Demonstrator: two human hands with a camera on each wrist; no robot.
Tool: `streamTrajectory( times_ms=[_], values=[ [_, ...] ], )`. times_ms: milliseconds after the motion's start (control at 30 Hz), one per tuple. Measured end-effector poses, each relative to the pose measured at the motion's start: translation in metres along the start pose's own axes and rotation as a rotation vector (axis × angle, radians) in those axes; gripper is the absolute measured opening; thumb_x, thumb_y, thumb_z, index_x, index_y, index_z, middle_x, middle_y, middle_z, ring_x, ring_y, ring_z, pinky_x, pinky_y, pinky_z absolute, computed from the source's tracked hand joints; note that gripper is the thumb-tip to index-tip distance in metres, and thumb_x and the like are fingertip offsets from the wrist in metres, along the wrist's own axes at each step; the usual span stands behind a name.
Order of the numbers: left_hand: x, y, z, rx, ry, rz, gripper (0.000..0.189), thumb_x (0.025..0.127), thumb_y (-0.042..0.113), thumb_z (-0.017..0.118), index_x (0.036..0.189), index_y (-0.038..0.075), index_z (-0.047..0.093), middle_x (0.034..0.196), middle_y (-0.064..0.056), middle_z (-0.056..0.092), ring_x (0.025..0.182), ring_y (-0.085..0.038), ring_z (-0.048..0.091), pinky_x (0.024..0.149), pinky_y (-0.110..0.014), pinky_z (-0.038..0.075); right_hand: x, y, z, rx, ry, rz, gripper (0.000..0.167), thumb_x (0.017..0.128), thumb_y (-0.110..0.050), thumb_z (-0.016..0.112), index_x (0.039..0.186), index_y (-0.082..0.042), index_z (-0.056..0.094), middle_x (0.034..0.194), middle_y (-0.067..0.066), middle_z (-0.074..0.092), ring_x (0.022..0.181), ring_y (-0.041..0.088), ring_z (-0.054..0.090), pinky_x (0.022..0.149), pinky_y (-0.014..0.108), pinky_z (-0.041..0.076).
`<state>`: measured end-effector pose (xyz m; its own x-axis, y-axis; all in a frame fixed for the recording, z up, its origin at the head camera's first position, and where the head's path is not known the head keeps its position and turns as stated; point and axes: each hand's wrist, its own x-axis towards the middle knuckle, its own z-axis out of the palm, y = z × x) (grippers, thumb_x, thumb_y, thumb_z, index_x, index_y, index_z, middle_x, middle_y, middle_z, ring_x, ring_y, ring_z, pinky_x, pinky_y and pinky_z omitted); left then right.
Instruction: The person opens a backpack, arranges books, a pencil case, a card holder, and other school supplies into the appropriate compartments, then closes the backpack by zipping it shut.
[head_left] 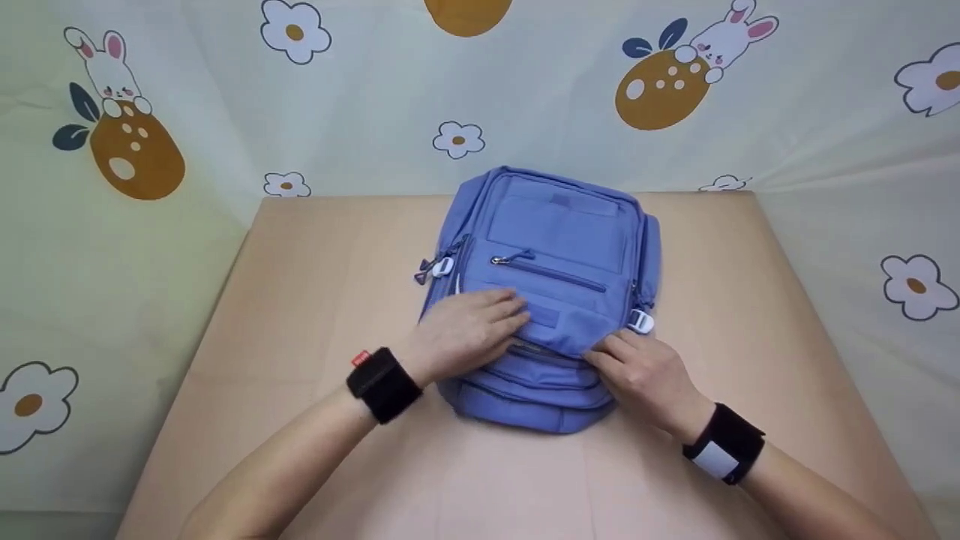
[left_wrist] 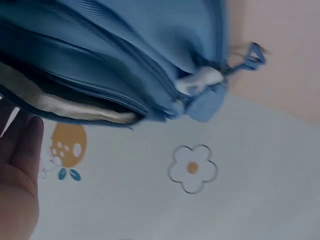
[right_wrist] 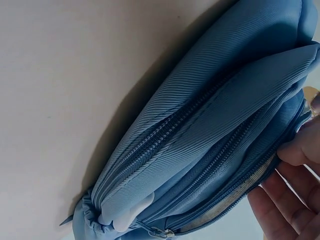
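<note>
A blue backpack (head_left: 559, 262) lies front side up on the table. My left hand (head_left: 466, 330) rests across its front, fingers extended over the fabric. At the right side, my right hand (head_left: 645, 375) pinches the edge of an unzipped pocket between thumb and fingers. In the right wrist view, the pocket's pale lining (right_wrist: 245, 187) shows beside the thumb, and a metal zipper slider (right_wrist: 167, 233) sits at one end of the gap. The left wrist view shows the same pale lining (left_wrist: 65, 105) above my fingers. Inside the pocket, the contents are hidden.
The backpack rests on a light-brown table (head_left: 330, 300). A printed cloth (head_left: 375, 82) with rabbits and flowers hangs behind and at both sides. White buckles (head_left: 641, 322) and dangling zipper pulls (head_left: 425, 271) stick out at the backpack's sides.
</note>
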<state>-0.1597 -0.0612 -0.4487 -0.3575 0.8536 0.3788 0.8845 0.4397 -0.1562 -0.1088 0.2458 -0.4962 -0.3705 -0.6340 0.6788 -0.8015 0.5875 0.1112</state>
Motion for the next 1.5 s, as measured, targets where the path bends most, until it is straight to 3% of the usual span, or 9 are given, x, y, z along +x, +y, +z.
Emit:
streamTrajectory(
  times_ms=[233, 333, 567, 633, 733, 867, 967, 1100, 1500],
  values=[
    [0.033, 0.040, 0.013, 0.088, -0.053, 0.013, 0.019, 0.100, 0.014, 0.058, 0.110, 0.012, 0.074, 0.134, -0.007, 0.066, 0.128, -0.024, 0.060, 0.107, -0.036, 0.047, -0.001, 0.002, -0.001, 0.026, -0.012, -0.010, 0.018, 0.089, -0.003, 0.064, 0.100, -0.005, 0.078, 0.092, 0.005, 0.070, 0.079, 0.023, 0.063, 0.063, 0.035, 0.055],
    [0.037, 0.046, 0.017, 0.096, -0.074, -0.020, 0.012, 0.098, 0.010, 0.060, 0.098, 0.011, 0.072, 0.134, -0.008, 0.067, 0.126, -0.024, 0.061, 0.104, -0.036, 0.050, -0.002, 0.003, -0.002, 0.053, -0.015, -0.015, 0.020, 0.086, -0.003, 0.066, 0.102, -0.005, 0.078, 0.094, 0.005, 0.070, 0.081, 0.024, 0.063, 0.065, 0.035, 0.056],
    [0.037, 0.048, 0.020, 0.060, -0.115, -0.050, 0.010, 0.095, 0.006, 0.062, 0.097, 0.008, 0.072, 0.134, -0.012, 0.066, 0.128, -0.026, 0.060, 0.105, -0.038, 0.049, -0.001, 0.014, -0.010, 0.162, 0.041, 0.040, 0.022, 0.087, -0.004, 0.065, 0.104, -0.003, 0.078, 0.099, 0.004, 0.074, 0.085, 0.023, 0.069, 0.072, 0.037, 0.058],
    [0.037, 0.048, 0.021, 0.056, -0.114, -0.054, 0.011, 0.095, 0.005, 0.061, 0.097, 0.008, 0.072, 0.134, -0.012, 0.066, 0.128, -0.026, 0.060, 0.105, -0.037, 0.048, -0.001, 0.025, -0.014, 0.172, 0.075, 0.107, 0.022, 0.086, -0.003, 0.066, 0.104, -0.003, 0.078, 0.098, 0.006, 0.075, 0.085, 0.023, 0.070, 0.072, 0.037, 0.058],
    [0.037, 0.048, 0.022, 0.050, -0.105, -0.058, 0.012, 0.096, 0.005, 0.060, 0.096, 0.008, 0.072, 0.134, -0.012, 0.066, 0.127, -0.026, 0.061, 0.106, -0.037, 0.048, -0.002, 0.048, -0.021, 0.135, 0.086, 0.297, 0.021, 0.085, -0.002, 0.071, 0.104, -0.005, 0.077, 0.099, 0.009, 0.075, 0.087, 0.026, 0.069, 0.075, 0.041, 0.057],
    [0.037, 0.049, 0.024, 0.055, -0.099, -0.068, 0.012, 0.097, 0.007, 0.060, 0.096, 0.008, 0.072, 0.133, -0.011, 0.066, 0.127, -0.026, 0.061, 0.106, -0.036, 0.048, -0.005, 0.081, -0.023, 0.092, -0.044, 0.582, 0.021, 0.088, -0.005, 0.075, 0.109, -0.003, 0.076, 0.107, 0.015, 0.072, 0.099, 0.033, 0.066, 0.083, 0.049, 0.054],
    [0.037, 0.050, 0.025, 0.057, -0.096, -0.071, 0.012, 0.097, 0.008, 0.061, 0.098, 0.007, 0.073, 0.133, -0.011, 0.067, 0.127, -0.026, 0.061, 0.106, -0.036, 0.048, -0.008, 0.097, -0.017, 0.133, -0.174, 0.685, 0.023, 0.091, -0.009, 0.073, 0.111, 0.001, 0.075, 0.112, 0.019, 0.070, 0.105, 0.038, 0.062, 0.088, 0.054, 0.051],
    [0.037, 0.051, 0.026, 0.052, -0.087, -0.071, 0.012, 0.097, 0.009, 0.061, 0.097, 0.007, 0.073, 0.132, -0.012, 0.067, 0.126, -0.027, 0.062, 0.105, -0.036, 0.048, -0.011, 0.104, -0.006, 0.205, -0.232, 0.702, 0.023, 0.090, -0.009, 0.073, 0.109, 0.003, 0.075, 0.111, 0.019, 0.070, 0.105, 0.039, 0.060, 0.090, 0.054, 0.049],
    [0.037, 0.051, 0.026, 0.065, -0.120, -0.073, 0.014, 0.097, 0.004, 0.058, 0.098, 0.007, 0.071, 0.135, -0.012, 0.065, 0.128, -0.026, 0.060, 0.108, -0.036, 0.046, -0.012, 0.095, 0.001, 0.102, -0.114, 0.648, 0.009, 0.087, -0.007, 0.077, 0.096, -0.003, 0.078, 0.091, 0.011, 0.075, 0.084, 0.030, 0.062, 0.074, 0.046, 0.047]
  ],
)
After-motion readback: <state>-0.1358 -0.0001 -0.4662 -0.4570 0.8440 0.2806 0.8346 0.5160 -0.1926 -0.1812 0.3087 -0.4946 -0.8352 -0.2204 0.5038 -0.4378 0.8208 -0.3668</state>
